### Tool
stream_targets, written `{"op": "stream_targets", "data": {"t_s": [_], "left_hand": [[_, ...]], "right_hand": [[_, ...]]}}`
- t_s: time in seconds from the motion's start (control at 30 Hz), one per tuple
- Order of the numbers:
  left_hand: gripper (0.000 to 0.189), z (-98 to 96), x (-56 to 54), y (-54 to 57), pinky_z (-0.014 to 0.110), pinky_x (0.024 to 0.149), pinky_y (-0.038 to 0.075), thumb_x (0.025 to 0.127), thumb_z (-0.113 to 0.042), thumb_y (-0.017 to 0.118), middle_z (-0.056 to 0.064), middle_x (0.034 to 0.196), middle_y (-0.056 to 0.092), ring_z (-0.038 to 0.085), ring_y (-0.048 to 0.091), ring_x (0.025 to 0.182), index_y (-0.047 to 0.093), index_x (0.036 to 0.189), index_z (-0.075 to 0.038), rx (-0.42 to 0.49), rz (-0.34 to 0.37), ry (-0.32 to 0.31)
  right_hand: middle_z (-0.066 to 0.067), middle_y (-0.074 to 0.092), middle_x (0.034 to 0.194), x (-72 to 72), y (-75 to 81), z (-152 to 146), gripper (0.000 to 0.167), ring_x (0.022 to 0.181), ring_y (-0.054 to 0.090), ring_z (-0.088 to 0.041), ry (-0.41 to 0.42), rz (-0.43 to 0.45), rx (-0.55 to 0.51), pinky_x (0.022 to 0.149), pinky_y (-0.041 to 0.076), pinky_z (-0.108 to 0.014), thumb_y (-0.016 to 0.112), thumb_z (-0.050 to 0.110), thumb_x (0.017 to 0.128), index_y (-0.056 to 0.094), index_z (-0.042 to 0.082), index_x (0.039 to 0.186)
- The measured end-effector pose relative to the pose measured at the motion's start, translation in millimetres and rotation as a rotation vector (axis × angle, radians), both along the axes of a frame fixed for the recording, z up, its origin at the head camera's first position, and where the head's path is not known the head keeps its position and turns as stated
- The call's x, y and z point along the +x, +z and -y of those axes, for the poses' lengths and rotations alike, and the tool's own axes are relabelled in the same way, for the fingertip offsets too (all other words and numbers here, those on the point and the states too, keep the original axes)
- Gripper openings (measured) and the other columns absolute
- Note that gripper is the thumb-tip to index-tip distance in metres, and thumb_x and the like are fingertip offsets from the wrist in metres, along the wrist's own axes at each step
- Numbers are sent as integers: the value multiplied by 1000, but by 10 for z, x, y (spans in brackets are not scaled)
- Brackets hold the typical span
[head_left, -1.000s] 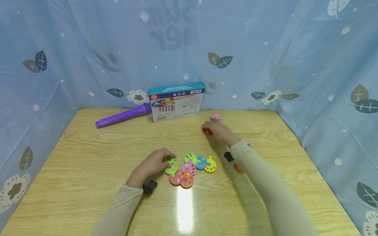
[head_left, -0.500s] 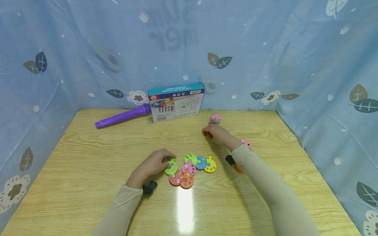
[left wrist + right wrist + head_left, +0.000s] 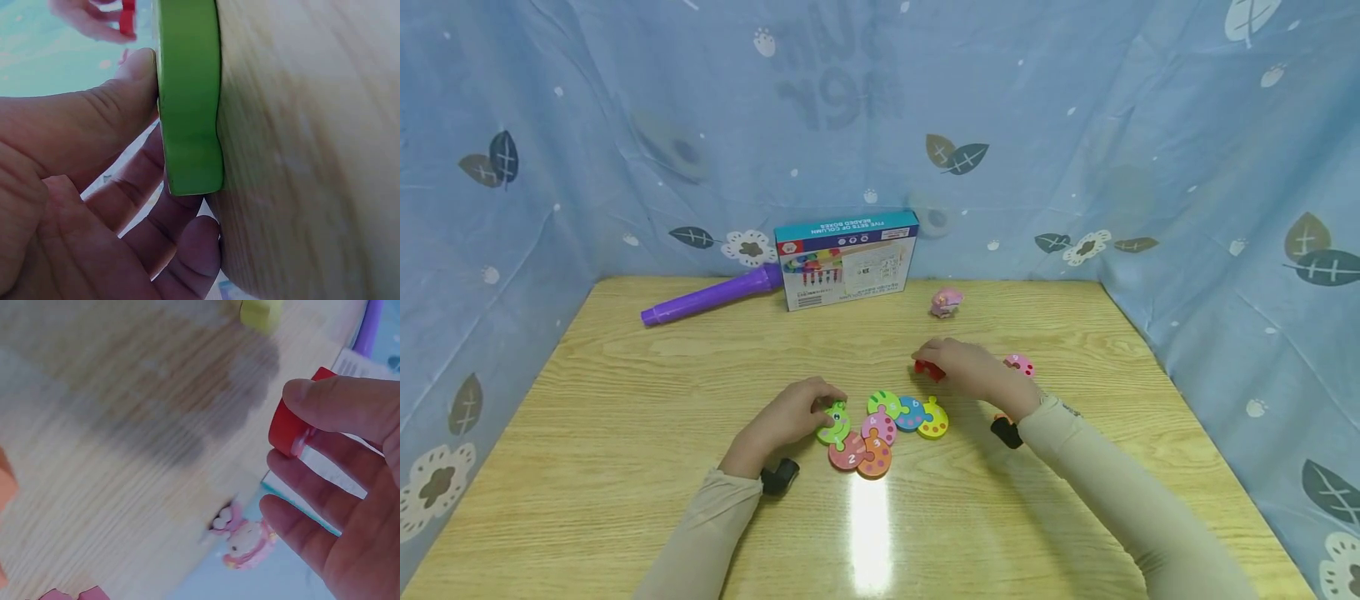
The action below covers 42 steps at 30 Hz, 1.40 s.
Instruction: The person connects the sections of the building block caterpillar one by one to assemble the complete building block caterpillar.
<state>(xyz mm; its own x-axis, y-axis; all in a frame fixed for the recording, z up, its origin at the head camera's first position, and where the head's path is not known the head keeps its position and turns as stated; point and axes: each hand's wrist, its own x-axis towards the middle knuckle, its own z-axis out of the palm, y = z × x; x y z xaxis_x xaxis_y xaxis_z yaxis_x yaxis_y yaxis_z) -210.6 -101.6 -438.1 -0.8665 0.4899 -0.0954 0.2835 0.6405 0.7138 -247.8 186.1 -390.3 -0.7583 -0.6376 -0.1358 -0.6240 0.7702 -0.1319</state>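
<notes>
My left hand holds the green caterpillar-head puzzle piece, marked 1, at the left end of a joined chain of numbered pieces on the table. In the left wrist view, the thumb lies against one face of that green piece, with curled fingers behind it. A red puzzle piece is pinched in my right hand, above the table beyond the yellow piece that ends the chain. The right wrist view has the thumb on this red piece; its number is hidden.
A pink piece and an orange piece, partly covered by the black wrist camera, lie to the right. Farther back are a pink figurine, a box and a purple tube. A blue curtain surrounds the table.
My right hand has drawn back from near the figurine toward the chain, carrying the red puzzle piece. The left hand and the chain stay where they were.
</notes>
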Motion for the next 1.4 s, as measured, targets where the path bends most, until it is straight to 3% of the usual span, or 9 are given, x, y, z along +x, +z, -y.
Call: {"op": "stream_targets", "data": {"t_s": [0.2, 0.37, 0.57, 1.4], "left_hand": [[31, -4, -15, -1, 31, 74, 43, 80, -4, 68, -1, 94, 59, 12, 49, 80, 66, 110, -8, 1, -17, -21], [31, -6, -15, -9, 31, 75, 43, 79, -3, 69, -1, 94, 59, 12, 49, 81, 66, 110, -9, -5, -24, -17], [31, 2, -6, -8, 31, 74, 43, 80, -3, 69, -1, 95, 59, 12, 48, 80, 66, 110, -9, -7, -19, -9], [31, 12, -2, 15, 30, 72, 42, 80, -3, 68, -1, 95, 59, 13, 48, 79, 66, 111, -8, 7, -13, -17]], "right_hand": [[-6, 59, 115, 229, 6, -41, 45, 99, 57, -24, 87, -60, 5, 82, 49, -37, 74, 4, 76, 61, 8, 119], [-6, 60, 115, 302, -17, -60, 43, 100, 58, -24, 101, -63, -3, 82, 49, -38, 72, 2, 77, 62, 9, 118], [-4, 60, 114, 320, -68, -57, 40, 101, 58, -22, 138, -68, -15, 84, 49, -38, 71, 1, 77, 63, 10, 115], [-4, 58, 116, 308, -155, -52, 39, 103, 57, -22, 126, -37, 32, 84, 48, -39, 64, -4, 82, 62, 13, 117]]}}
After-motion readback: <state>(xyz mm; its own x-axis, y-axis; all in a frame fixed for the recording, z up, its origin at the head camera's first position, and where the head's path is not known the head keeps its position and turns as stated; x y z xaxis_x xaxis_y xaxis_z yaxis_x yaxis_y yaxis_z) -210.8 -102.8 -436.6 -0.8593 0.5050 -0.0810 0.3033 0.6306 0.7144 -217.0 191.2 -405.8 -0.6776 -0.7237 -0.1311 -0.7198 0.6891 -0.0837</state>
